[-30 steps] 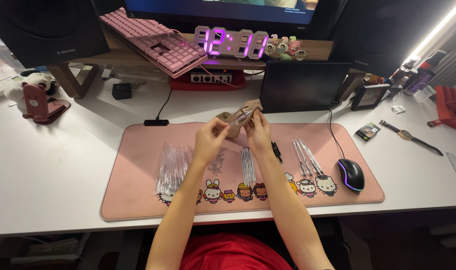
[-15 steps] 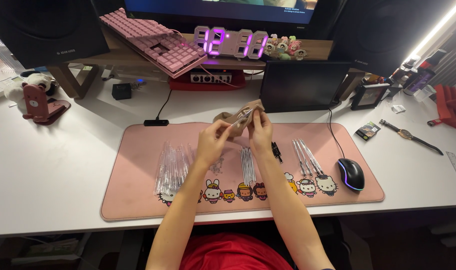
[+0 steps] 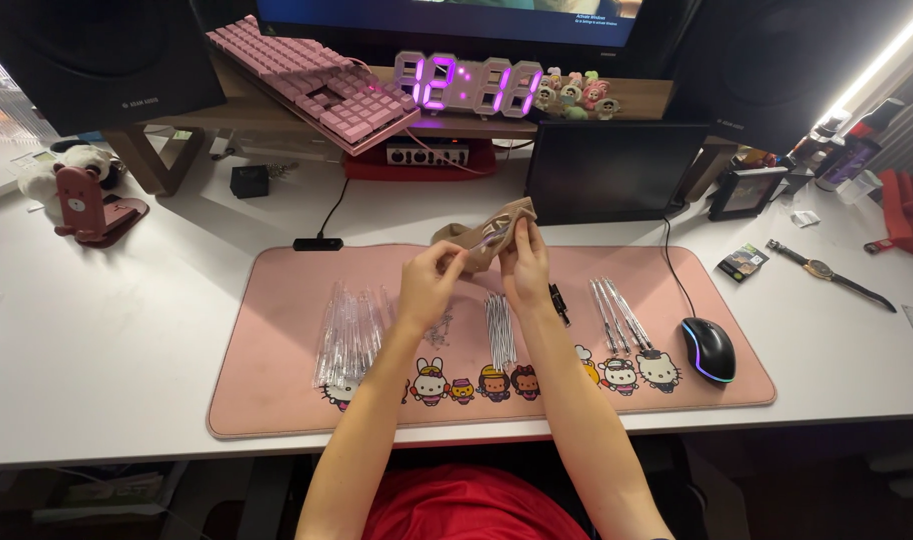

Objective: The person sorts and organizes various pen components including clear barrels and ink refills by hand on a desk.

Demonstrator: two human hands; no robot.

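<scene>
Two hands hold a soft tan pouch above the pink mat.

On the left lie clear wrappers (image 3: 349,335). The left hand (image 3: 429,285) pinches a thin pen (image 3: 489,240) at the mouth of the pouch (image 3: 487,235); the right hand (image 3: 525,268) is closed on its floppy, light cloth. Best held by the rim. More pens (image 3: 617,312) lie right, on the mat (image 3: 277,400).

Crumpled tan pouch (image 3: 485,232) held above pink mat (image 3: 277,330).

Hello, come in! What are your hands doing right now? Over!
Both hands up, left hand and right hand gripping a tan cloth pouch. Above the pink desk mat. Nothing blocking.
</scene>
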